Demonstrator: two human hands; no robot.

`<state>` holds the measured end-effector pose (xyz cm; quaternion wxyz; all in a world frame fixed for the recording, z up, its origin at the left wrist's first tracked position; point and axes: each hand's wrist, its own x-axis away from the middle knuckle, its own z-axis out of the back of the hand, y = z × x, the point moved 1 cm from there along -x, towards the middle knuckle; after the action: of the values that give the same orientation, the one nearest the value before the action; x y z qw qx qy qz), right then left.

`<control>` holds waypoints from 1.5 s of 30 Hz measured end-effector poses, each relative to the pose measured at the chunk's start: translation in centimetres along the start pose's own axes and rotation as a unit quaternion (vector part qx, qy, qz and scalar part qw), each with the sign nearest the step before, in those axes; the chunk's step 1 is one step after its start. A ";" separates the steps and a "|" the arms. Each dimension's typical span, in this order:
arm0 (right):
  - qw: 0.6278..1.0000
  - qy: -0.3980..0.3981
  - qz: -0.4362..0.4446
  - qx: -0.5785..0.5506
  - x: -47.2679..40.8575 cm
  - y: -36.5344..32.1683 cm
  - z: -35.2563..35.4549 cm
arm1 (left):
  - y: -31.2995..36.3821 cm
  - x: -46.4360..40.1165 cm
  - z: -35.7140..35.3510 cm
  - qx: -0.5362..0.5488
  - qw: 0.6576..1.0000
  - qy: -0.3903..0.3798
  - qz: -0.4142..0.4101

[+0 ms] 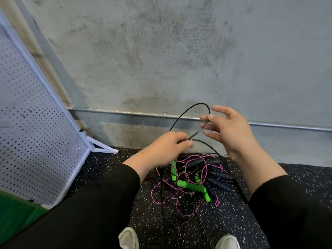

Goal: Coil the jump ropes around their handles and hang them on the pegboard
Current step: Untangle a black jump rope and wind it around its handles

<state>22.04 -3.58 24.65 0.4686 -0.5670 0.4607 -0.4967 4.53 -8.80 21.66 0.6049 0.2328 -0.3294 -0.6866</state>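
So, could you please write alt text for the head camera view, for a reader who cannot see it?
A person's left hand and right hand pinch a loop of thin black jump-rope cord above a tangled pile of pink and black ropes with green foam handles and dark ribbed handles on speckled black rubber flooring. A white perforated pegboard stands at left.

We saw a mottled grey concrete wall [179,51] ahead, with a metal conduit [125,113] running along its base. Below lay black speckled rubber floor [224,221]. Two white shoe toes [128,238] showed at the bottom edge, and something green [16,211] filled the lower left corner.
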 end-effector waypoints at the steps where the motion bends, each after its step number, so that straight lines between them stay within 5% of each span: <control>1: 0.999 -0.008 0.001 0.052 -0.4 0.2 0.4 | 0.2 -0.4 0.4 0.002 0.999 0.040 0.002; 4: 0.968 -0.093 0.027 0.231 -0.9 0.9 1.0 | 0.5 -1.3 1.7 0.020 0.989 0.145 0.020; 8: 0.876 -0.163 0.082 0.447 -1.2 2.7 1.1 | -0.1 -2.6 2.8 0.026 0.979 0.199 0.019; 14: 0.897 -0.081 0.093 0.424 -3.3 3.0 1.1 | -0.9 -3.2 3.9 0.001 0.972 0.233 -0.004; 20: 0.943 -0.095 0.070 0.310 -4.3 1.7 0.1 | -3.3 -3.9 4.6 -0.051 0.952 0.296 0.056; 27: 0.903 -0.121 0.083 0.404 -6.3 2.3 -0.1 | -3.7 -4.1 6.6 0.133 0.877 0.459 0.049; 30: 0.929 -0.096 0.089 0.346 -6.8 2.1 0.3 | -4.4 -4.5 6.9 0.158 0.889 0.421 0.090; 33: 0.948 -0.080 0.097 0.294 -6.7 1.6 0.2 | -4.7 -4.9 6.0 0.033 0.927 0.343 0.148; 36: 0.940 -0.099 0.119 0.305 -6.4 1.4 -0.2 | -2.6 -4.5 5.0 -0.012 0.937 0.343 0.061; 40: 0.913 -0.133 0.138 0.359 -6.0 1.6 -0.6 | -0.5 -4.2 1.9 -0.096 0.986 0.132 -0.033; 42: 0.909 -0.140 0.146 0.364 -5.8 1.3 -0.6 | -0.5 -4.3 1.1 -0.087 0.993 0.074 -0.024; 45: 0.902 -0.168 0.148 0.370 -5.4 1.1 -0.5 | -0.9 -4.6 1.4 -0.037 0.994 0.099 0.010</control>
<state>21.06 1.57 22.84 0.7833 -0.3534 0.2367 -0.4534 3.68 -3.97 21.55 0.6496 0.2734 -0.2449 -0.6658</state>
